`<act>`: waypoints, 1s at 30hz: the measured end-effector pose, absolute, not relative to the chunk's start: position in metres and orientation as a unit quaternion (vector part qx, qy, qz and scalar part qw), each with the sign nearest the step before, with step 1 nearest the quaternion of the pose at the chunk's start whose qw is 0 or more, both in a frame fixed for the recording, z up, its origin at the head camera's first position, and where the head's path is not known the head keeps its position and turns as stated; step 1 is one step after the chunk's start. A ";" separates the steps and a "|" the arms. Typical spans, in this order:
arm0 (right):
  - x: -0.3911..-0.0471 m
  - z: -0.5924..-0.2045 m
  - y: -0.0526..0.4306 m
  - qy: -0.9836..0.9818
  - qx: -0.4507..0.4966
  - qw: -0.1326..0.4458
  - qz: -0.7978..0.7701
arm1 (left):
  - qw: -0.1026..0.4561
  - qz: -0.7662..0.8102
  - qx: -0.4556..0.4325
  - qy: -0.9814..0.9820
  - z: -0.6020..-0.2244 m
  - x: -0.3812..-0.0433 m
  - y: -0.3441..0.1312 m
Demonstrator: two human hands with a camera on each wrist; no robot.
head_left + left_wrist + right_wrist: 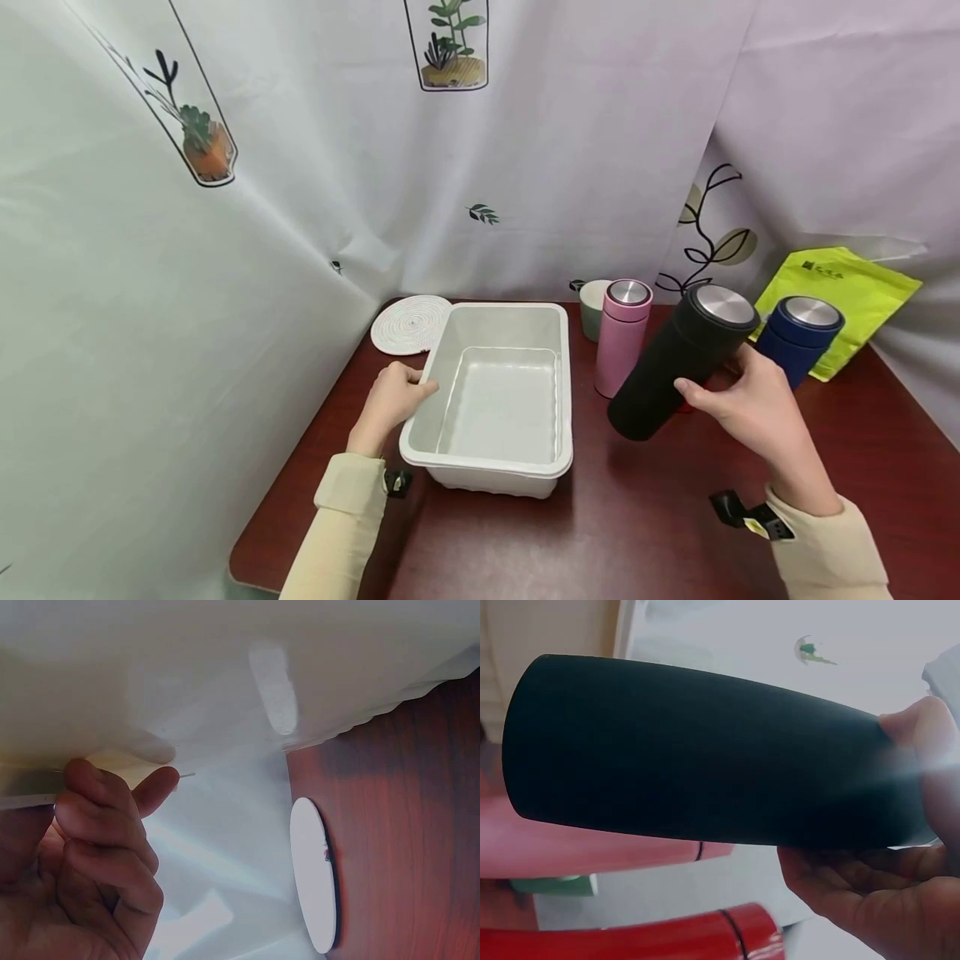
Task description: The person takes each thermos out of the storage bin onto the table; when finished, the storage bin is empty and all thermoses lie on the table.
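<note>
My right hand point(757, 406) grips a black thermos bottle point(670, 371) with a silver-topped lid, held tilted above the table with its base toward the basin. In the right wrist view the thumb and fingers wrap the black thermos point(705, 754) near one end. My left hand point(392, 397) pinches the left rim of a light grey plastic basin point(491, 468); nothing lies inside the basin. From below, the left wrist view shows the fingers of that hand point(105, 855) curled at the basin's edge. Beside the black thermos stands a pink thermos point(617, 350); a blue thermos point(795, 342) is behind the right hand.
A red bottle point(645, 934) shows in the right wrist view, mostly hidden in the head view. A green cup point(591, 321) stands behind the pink thermos. At the back right is a lime-green bag point(847, 292); a round white mat point(411, 325) lies back left on the dark red table point(480, 550).
</note>
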State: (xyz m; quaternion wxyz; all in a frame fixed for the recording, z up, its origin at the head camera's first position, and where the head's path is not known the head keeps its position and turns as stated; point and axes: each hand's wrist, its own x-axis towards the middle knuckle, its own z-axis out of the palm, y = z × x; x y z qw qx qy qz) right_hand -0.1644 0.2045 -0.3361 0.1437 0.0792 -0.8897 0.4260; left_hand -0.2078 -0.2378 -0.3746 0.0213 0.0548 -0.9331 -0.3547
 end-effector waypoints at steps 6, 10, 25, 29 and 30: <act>-0.164 -0.349 0.212 -0.898 0.072 0.167 0.400 | 0.020 -0.359 0.053 -0.932 -0.377 -0.208 -0.237; -0.163 -0.357 0.218 -0.901 0.068 0.176 0.390 | 0.018 -0.362 0.054 -0.931 -0.380 -0.207 -0.238; -0.157 -0.376 0.237 -0.912 0.034 0.182 0.367 | 0.024 -0.356 0.053 -0.933 -0.377 -0.208 -0.238; -0.156 -0.380 0.245 -0.915 0.026 0.179 0.360 | 0.023 -0.362 0.055 -0.930 -0.378 -0.208 -0.238; -0.155 -0.381 0.247 -0.915 0.024 0.178 0.361 | 0.023 -0.363 0.055 -0.930 -0.378 -0.208 -0.238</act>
